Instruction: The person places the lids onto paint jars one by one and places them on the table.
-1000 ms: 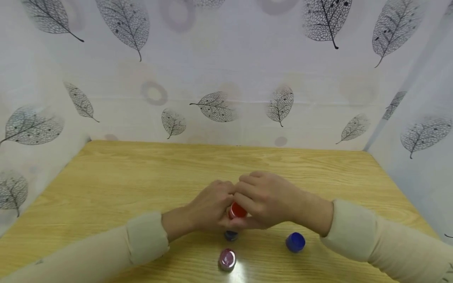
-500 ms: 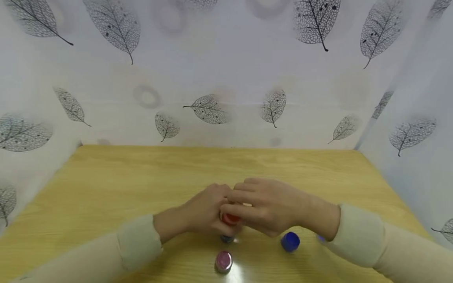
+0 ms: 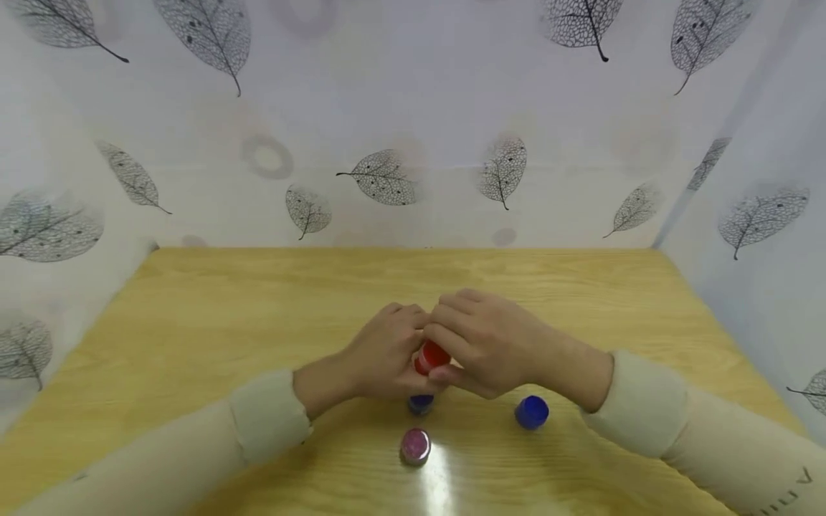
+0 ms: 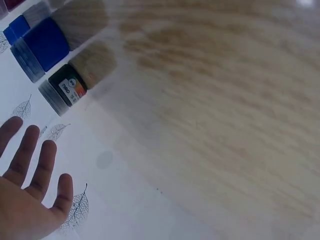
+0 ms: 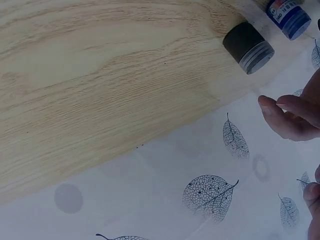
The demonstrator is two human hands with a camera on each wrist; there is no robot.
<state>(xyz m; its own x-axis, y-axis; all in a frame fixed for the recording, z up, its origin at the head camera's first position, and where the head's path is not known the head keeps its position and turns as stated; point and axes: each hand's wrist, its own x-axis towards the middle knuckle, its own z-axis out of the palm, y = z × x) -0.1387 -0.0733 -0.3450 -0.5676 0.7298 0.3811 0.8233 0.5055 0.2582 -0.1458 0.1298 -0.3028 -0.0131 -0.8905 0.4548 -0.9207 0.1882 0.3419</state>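
In the head view, my left hand (image 3: 386,351) and right hand (image 3: 493,344) meet over the table around a small red paint jar (image 3: 434,356). The left fingers hold its body, mostly hidden; the right thumb and fingers grip its red top. Just below the hands stands a blue paint jar (image 3: 421,403), partly covered. Nearer me is a pink-topped jar (image 3: 415,446). A blue cap (image 3: 532,412) lies to the right. The left wrist view shows spread fingers (image 4: 37,167) beside a dark labelled jar (image 4: 67,86) and a blue jar (image 4: 46,44). In the right wrist view, bent fingers (image 5: 290,112) show near a black jar (image 5: 243,41).
The wooden table (image 3: 258,301) has a leaf-printed white cloth (image 3: 400,86) behind it and along both sides. Another blue labelled jar (image 5: 289,17) stands at the upper right of the right wrist view.
Half a second ago the right fingers covered more of the red top; now more of it shows, with the right thumb beside it. The head view has tilted slightly. Both hands stay together.
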